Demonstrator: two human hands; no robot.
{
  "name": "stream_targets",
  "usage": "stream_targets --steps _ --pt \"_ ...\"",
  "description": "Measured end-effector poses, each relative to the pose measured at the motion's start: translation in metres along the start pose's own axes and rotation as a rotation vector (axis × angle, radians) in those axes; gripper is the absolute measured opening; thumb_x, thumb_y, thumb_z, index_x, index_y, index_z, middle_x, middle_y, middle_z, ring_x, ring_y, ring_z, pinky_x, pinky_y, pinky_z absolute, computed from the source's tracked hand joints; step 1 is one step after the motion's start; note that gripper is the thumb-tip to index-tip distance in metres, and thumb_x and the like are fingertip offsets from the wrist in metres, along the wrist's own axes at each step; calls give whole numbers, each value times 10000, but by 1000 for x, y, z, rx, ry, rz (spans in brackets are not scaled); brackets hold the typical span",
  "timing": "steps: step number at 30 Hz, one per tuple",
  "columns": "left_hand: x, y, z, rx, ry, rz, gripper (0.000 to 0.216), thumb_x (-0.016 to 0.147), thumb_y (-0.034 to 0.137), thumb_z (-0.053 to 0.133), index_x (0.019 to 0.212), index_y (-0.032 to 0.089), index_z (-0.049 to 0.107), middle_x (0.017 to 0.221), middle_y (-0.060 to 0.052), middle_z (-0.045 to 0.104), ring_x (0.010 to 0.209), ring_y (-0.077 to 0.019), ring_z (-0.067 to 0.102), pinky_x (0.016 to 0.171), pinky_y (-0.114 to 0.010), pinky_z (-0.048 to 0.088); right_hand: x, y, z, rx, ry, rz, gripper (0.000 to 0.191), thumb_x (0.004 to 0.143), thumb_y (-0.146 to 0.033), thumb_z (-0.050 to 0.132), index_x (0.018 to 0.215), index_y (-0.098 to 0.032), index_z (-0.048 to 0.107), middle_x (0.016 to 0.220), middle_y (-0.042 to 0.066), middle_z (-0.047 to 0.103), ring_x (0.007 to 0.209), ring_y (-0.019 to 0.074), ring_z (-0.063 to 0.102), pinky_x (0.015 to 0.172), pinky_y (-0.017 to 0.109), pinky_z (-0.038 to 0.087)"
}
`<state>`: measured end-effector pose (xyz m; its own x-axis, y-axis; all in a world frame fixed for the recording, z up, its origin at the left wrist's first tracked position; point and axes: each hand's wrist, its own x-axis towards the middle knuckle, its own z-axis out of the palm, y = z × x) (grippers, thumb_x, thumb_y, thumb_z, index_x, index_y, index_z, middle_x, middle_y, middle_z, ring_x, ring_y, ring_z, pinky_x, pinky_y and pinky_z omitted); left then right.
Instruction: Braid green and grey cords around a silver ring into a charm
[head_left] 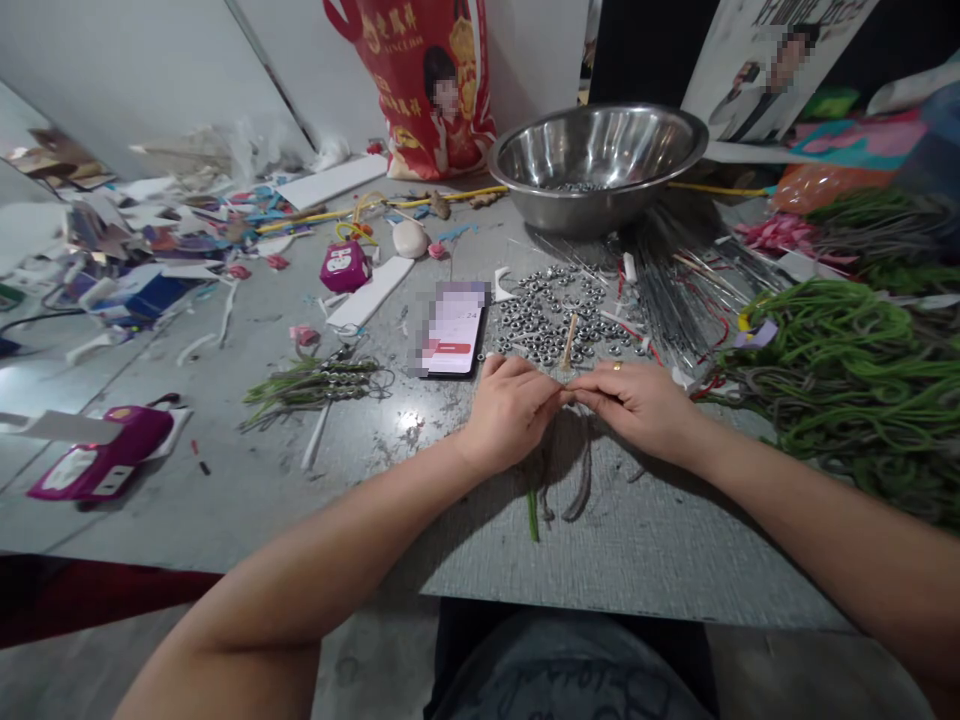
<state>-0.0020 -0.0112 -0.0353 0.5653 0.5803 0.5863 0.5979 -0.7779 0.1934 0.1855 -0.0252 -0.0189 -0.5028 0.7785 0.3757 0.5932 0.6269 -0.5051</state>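
My left hand [510,408] and my right hand [637,405] meet fingertip to fingertip at the table's middle, both closed in a pinch. Between them they hold thin green and grey cords [559,480] that hang down toward the near edge. A small stick [569,342] stands up just beyond the fingertips; whether either hand holds it I cannot tell. My right hand wears a ring. Just beyond the hands lies a spread of several small metal nuts [551,315].
A phone [452,328] lies left of the nuts. A steel bowl [596,160] stands behind them, beside metal wires [675,280]. A heap of green cords [840,370] fills the right. Finished bundles [319,383], pink boxes [105,455] and scraps lie left. A red bag [427,80] stands behind.
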Motion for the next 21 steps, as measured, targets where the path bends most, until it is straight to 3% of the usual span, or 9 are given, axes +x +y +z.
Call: stream_targets --steps 5,12,21 --pt "-1 3 -4 -32 -17 -8 239 918 297 457 784 202 632 670 22 650 754 -146 507 745 -306 304 1 0 -5 81 -32 68 154 831 -196 524 782 -185 670 713 9 677 652 118 593 610 236 417" --pt "0 5 -5 -54 -26 12 209 890 222 475 729 201 606 654 32 650 740 -141 506 732 -313 297 3 3 -8 234 -115 182 106 761 -198 574 697 -198 658 664 -12 661 619 114 583 607 245 421" --pt "-2 0 5 -11 -172 -141 47 768 179 591 748 191 632 680 19 659 717 -163 506 687 -305 333 2 19 -7 -102 -96 113 127 777 -224 561 718 -200 670 793 37 652 764 171 584 718 316 427"
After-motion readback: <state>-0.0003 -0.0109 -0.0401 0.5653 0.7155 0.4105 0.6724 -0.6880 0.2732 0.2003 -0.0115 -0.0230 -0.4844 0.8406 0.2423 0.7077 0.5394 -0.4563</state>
